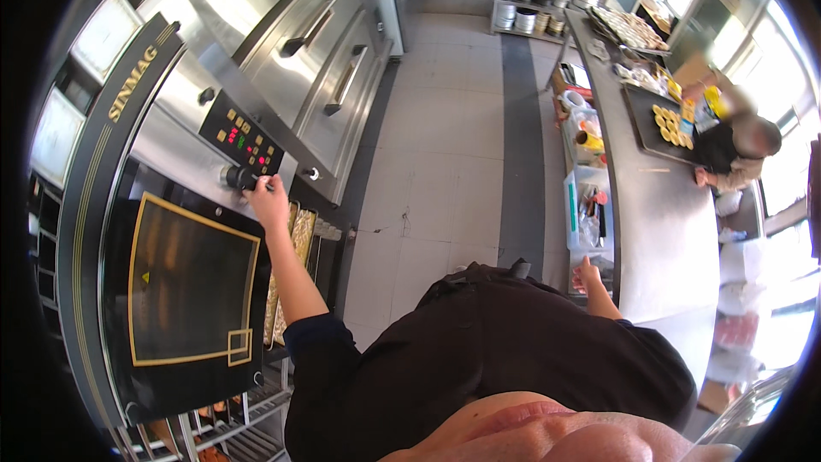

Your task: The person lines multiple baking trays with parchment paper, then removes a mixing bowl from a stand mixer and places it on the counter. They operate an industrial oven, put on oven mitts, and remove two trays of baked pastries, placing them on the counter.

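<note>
My left hand (pixel 266 198) is closed on the black door handle (pixel 241 177) at the upper corner of a black-fronted oven (pixel 184 278), just below a control panel (pixel 242 135) with red lights. Trays with pale contents (pixel 299 239) are racked beside the oven door, partly behind my forearm. My right hand (pixel 587 278) hangs beside the steel worktable (pixel 650 248), below a clear plastic bin (pixel 587 214); its fingers are loosely curled and apart, with nothing visible in them.
Steel deck ovens (pixel 308 60) line the left. A tiled aisle (pixel 436 145) runs to a shelf of pans (pixel 539 21). A co-worker (pixel 727 145) leans at the worktable beside a black tray of small round items (pixel 671 124). A rack (pixel 248 423) stands under the oven.
</note>
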A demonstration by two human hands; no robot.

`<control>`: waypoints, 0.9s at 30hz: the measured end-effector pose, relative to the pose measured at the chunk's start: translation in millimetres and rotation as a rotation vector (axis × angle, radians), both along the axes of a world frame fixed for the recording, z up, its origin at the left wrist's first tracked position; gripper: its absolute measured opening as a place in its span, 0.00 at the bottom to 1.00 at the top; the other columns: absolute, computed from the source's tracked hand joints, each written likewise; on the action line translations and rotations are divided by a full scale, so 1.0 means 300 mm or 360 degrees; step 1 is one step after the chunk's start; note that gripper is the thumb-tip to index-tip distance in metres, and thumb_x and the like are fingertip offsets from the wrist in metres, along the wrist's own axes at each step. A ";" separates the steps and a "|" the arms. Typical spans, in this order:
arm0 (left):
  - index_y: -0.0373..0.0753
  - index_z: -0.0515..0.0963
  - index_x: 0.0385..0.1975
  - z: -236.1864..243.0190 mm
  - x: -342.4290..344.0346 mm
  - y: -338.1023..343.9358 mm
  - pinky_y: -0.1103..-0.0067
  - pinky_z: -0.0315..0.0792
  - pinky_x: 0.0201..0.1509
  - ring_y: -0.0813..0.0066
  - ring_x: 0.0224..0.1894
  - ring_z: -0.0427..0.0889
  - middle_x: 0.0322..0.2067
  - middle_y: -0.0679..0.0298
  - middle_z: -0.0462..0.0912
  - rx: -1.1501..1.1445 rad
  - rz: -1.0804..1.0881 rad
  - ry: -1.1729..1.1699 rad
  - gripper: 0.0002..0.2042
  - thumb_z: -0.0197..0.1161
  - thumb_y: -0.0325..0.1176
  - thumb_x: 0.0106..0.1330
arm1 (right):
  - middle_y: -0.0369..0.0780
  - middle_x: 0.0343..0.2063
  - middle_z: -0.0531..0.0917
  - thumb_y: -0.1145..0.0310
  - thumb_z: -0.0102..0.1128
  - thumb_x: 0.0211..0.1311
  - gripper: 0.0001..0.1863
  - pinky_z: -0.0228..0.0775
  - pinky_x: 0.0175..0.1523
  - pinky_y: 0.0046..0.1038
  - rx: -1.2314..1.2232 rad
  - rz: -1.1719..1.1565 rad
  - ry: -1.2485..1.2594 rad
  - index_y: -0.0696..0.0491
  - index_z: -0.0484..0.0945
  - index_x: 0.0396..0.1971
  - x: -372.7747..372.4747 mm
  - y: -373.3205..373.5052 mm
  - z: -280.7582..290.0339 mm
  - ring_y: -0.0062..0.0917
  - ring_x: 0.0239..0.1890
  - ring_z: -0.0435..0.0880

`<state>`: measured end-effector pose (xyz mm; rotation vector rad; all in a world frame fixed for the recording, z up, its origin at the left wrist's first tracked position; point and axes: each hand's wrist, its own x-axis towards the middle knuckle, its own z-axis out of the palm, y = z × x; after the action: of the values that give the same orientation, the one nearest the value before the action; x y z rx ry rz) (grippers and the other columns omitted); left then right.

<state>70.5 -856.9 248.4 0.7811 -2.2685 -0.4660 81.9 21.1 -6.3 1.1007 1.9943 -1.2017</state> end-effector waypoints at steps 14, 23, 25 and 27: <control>0.36 0.81 0.34 0.061 0.009 0.068 0.56 0.71 0.62 0.37 0.57 0.76 0.54 0.38 0.74 0.0030 0.0056 0.0045 0.13 0.67 0.42 0.70 | 0.43 0.24 0.84 0.30 0.34 0.76 0.40 0.68 0.22 0.38 -0.0008 0.0050 0.0003 0.54 0.82 0.40 -0.071 0.000 -0.034 0.34 0.17 0.82; 0.37 0.81 0.35 0.072 0.008 0.085 0.56 0.70 0.64 0.36 0.60 0.75 0.56 0.36 0.74 0.0005 0.0072 0.0053 0.12 0.67 0.41 0.70 | 0.42 0.19 0.85 0.49 0.49 0.80 0.31 0.79 0.25 0.41 0.0409 0.0100 0.0539 0.58 0.82 0.22 -0.122 -0.021 -0.021 0.32 0.17 0.85; 0.37 0.81 0.35 0.071 0.008 0.084 0.56 0.70 0.65 0.35 0.61 0.74 0.56 0.35 0.74 -0.0006 0.0076 0.0053 0.12 0.67 0.41 0.70 | 0.47 0.20 0.86 0.49 0.51 0.79 0.32 0.81 0.34 0.42 0.0826 0.0445 0.0697 0.61 0.83 0.22 -0.136 -0.016 -0.008 0.38 0.23 0.88; 0.37 0.81 0.35 0.065 0.008 0.082 0.56 0.70 0.65 0.34 0.61 0.74 0.55 0.35 0.74 -0.0042 0.0073 0.0065 0.12 0.68 0.41 0.69 | 0.57 0.28 0.88 0.47 0.50 0.79 0.34 0.81 0.48 0.44 0.0873 0.0312 0.0638 0.67 0.85 0.30 -0.148 -0.004 -0.013 0.51 0.37 0.89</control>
<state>72.8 -832.3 267.7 0.8014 -2.2098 -0.4260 37.4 20.0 -10.2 0.9160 2.7796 -0.8362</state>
